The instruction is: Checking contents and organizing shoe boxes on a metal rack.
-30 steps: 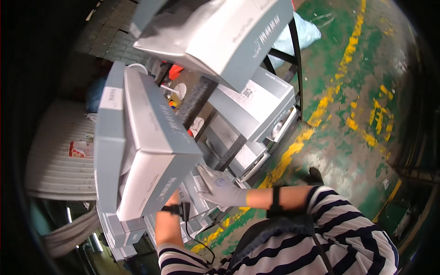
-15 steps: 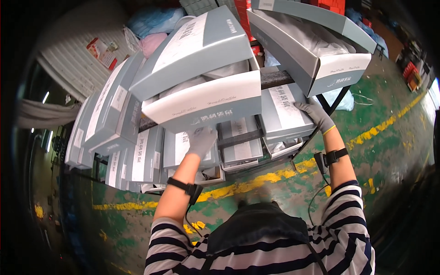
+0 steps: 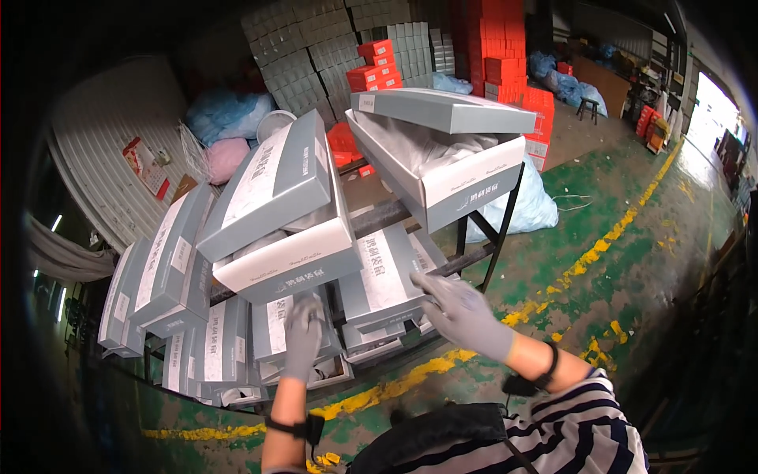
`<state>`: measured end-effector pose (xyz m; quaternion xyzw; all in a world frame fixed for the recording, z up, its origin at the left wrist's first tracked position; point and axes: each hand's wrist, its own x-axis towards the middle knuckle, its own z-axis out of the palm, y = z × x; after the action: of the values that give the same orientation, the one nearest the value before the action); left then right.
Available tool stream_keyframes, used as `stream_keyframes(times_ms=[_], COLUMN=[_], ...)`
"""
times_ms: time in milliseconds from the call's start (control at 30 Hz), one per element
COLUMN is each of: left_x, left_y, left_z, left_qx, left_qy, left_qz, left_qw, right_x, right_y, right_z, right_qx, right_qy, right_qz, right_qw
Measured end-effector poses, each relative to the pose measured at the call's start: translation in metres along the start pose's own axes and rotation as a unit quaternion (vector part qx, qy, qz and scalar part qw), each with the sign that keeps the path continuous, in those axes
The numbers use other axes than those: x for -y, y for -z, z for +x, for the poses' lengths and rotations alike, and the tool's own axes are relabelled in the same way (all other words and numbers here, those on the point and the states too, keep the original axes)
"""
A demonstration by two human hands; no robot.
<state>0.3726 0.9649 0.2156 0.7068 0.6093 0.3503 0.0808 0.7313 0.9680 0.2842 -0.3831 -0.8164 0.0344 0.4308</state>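
Observation:
My left hand (image 3: 303, 336), in a light grey glove, is raised before a lower-shelf shoebox (image 3: 270, 328), just under a half-covered shoebox (image 3: 276, 265). Its fingers are loosely bent and slightly blurred, with nothing visible in them. My right hand (image 3: 467, 317), gloved too, is open with fingers stretched toward the front corner of another grey-blue lower shoebox (image 3: 379, 272); whether they touch it I cannot tell. Pale wrapping shows under the half-covered box's tilted lid (image 3: 268, 178). To the right, an upper shoebox (image 3: 474, 175) also has its lid (image 3: 450, 110) askew over pale wrapping.
More closed shoeboxes (image 3: 170, 265) fill the rack's left side. The dark metal rack (image 3: 493, 229) has an upright at right, beside a pale blue plastic bag (image 3: 525, 207). Behind stand red box stacks (image 3: 501, 55) and grey box stacks (image 3: 316, 47). A yellow line (image 3: 600, 253) crosses the green floor.
My view has swung up and right, showing more of the room behind. My right hand has come from beside the lower box's right edge to its front corner. My left hand stays below the half-covered box.

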Motion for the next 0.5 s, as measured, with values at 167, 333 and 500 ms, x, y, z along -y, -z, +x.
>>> stream_keyframes(times_ms=[167,333,500], left_x=[-0.17,-0.275,-0.327], left_y=[0.017,-0.011,-0.016], left_z=[-0.029,0.046,0.108], left_qx=[0.05,-0.132,-0.204], left_qy=[-0.14,-0.313,-0.23], left_qz=[-0.178,-0.042,0.033], left_qw=[0.973,0.94,0.951], right_x=[-0.013,-0.074,-0.088], right_y=[0.172,0.213,0.196], right_z=[0.087,0.184,0.219], right_qx=[-0.289,0.048,0.203], right_qy=[0.093,0.019,0.041], right_qz=[-0.068,-0.049,-0.136], right_qw=[0.95,0.997,0.969])
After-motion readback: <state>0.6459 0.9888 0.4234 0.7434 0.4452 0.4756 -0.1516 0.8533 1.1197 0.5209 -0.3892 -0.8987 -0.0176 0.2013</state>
